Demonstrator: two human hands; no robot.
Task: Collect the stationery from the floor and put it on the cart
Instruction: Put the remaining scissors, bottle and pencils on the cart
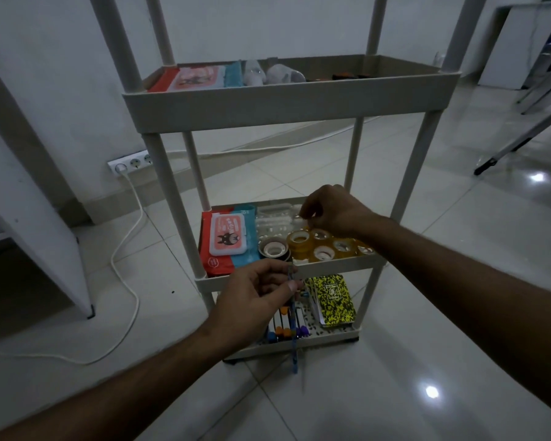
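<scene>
The person is reaching both arms toward the white three-tier cart [287, 105] standing on the tiled floor [427, 249]. The left hand [252, 297], low at about seven o'clock from the middle shelf, is pinching a thin blue pen [292, 329] between thumb and fingertips, so that grip is narrow and holding the pen, which is hanging nearly upright in front of the bottom shelf. The right hand [328, 211] is hovering over the middle shelf at its two o'clock corner, fingers curled down just above the clear tape rolls [323, 246]; whether that grip is holding anything I cannot tell. On the same shelf, a dark tape roll [273, 248] is sitting at nine o'clock from the clear ones, just beside a red and blue wet-wipes pack [228, 243]. Down on the bottom shelf, a yellow-and-black speckled notebook [334, 300] is lying at three o'clock, with coloured markers [280, 332] at its nine o'clock, behind the pen. The top shelf is carrying another wipes pack [194, 78]. A white cable [128, 243] is trailing across the floor from a wall socket strip [131, 162] at nine o'clock from the cart.
</scene>
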